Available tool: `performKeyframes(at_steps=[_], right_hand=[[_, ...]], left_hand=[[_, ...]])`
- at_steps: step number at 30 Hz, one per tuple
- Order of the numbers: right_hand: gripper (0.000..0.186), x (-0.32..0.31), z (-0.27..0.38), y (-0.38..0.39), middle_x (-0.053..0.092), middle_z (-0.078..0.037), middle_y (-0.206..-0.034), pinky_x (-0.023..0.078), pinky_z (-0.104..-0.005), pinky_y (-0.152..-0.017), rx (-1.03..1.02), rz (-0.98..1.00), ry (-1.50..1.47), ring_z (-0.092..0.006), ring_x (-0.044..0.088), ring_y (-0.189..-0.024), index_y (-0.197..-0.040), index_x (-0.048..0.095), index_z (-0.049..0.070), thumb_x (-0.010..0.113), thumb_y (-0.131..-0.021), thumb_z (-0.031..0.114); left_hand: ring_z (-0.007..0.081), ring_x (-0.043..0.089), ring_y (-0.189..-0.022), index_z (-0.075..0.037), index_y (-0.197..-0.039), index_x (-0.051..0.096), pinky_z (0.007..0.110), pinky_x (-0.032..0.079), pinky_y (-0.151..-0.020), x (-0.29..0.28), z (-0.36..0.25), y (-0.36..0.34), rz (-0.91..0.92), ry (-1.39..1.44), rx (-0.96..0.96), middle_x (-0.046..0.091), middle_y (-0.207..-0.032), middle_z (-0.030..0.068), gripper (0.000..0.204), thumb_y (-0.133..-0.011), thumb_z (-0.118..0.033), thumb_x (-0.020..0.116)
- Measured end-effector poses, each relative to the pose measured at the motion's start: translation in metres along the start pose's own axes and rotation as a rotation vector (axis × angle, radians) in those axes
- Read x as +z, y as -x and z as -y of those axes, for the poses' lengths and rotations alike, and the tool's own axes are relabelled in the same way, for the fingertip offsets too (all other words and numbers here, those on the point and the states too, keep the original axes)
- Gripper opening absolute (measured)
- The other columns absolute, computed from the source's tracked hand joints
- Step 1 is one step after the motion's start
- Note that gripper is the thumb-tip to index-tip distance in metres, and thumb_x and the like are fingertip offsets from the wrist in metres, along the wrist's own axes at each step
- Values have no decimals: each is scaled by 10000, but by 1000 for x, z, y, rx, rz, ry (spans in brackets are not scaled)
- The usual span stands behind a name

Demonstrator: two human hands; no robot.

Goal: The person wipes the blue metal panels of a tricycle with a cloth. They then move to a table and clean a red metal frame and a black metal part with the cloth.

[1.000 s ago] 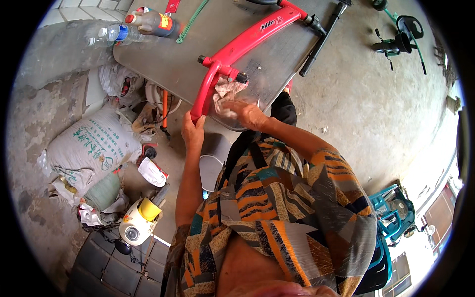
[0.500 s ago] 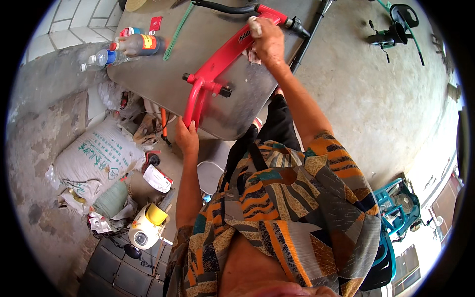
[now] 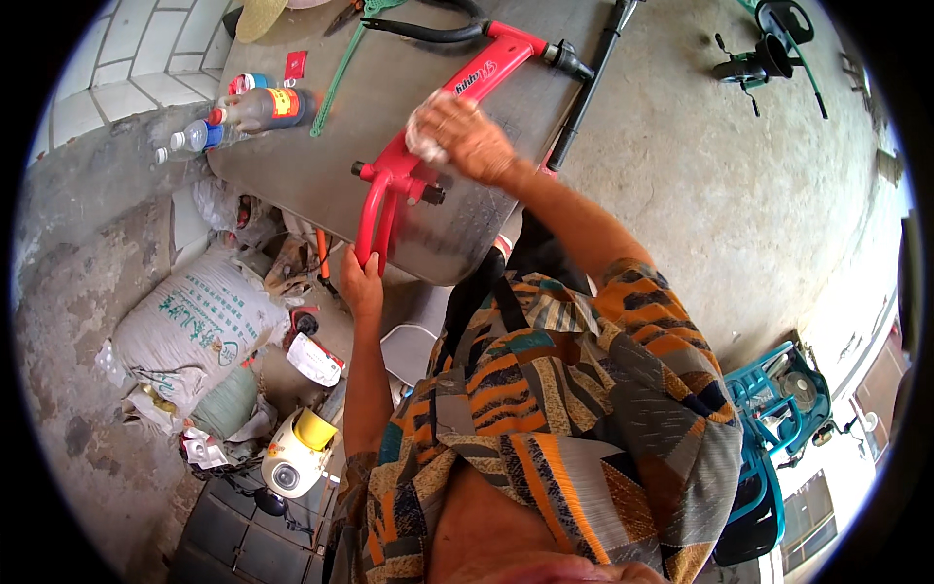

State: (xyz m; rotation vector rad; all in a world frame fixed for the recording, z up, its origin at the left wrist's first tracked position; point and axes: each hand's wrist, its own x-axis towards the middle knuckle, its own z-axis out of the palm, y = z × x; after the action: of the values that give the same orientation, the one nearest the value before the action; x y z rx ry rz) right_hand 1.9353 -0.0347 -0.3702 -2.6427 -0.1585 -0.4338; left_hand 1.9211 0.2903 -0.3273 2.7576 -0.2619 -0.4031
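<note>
A red bicycle frame [image 3: 484,72] lies across the grey tabletop [image 3: 277,161], its forked end reaching over the near edge. My left hand [image 3: 362,282] is closed around the tip of that fork. Midway along the thick red tube, my right hand [image 3: 465,136] presses a crumpled whitish cloth [image 3: 424,133] against the surface. The fingers are bent over the cloth and slightly blurred. A black bent bar [image 3: 428,30] sticks out from the frame's far end. Wet-looking marks show on the tabletop beside the fork.
Bottles, one with dark liquid [image 3: 261,109], stand at the table's left beside a small red packet [image 3: 296,64] and a green cord [image 3: 338,83]. A long black tube [image 3: 591,90] runs along the right edge. A full sack [image 3: 199,316] and a white-and-yellow appliance [image 3: 295,457] sit lower left.
My right hand has slid the cloth down the red tube, from near the far end toward the fork. My left hand keeps its grip on the fork.
</note>
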Motion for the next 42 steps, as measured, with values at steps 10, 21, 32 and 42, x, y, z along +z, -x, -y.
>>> performKeyframes(at_steps=[10,21,32,42], right_hand=[[707,-23,-65,4,394,-101,-1442,240,-501,-1104,388,-98,327,-319,359,-1332,-1340,446,98,721,-709,258],[553,-5,-36,27,346,-251,-1438,226,-474,-1123,453,-33,329,-396,332,-1342,-1349,416,-11,542,-855,206],[493,-64,-115,-3,445,-144,-1374,269,-439,-1092,275,8,404,-308,376,-1302,-1276,489,25,547,-815,188],[453,-91,-106,90,523,-148,-1312,295,-444,-1088,191,114,248,-288,410,-1304,-1227,535,45,565,-786,145]], left_hand=[[368,581,-978,-17,-1171,536,434,459,-848,-9,-9,-2,27,24,13,608,-1065,200,418,-829,-225,657],[375,592,-977,-32,-1171,540,442,468,-831,-4,-6,-1,25,30,-16,615,-1064,195,399,-831,-210,651],[336,609,-1016,0,-1280,506,394,467,-878,0,10,-3,55,71,-38,597,-1191,213,523,-807,-167,656],[368,580,-1059,4,-1275,487,420,442,-905,-9,0,-5,160,36,-130,600,-1152,224,524,-806,-157,655]])
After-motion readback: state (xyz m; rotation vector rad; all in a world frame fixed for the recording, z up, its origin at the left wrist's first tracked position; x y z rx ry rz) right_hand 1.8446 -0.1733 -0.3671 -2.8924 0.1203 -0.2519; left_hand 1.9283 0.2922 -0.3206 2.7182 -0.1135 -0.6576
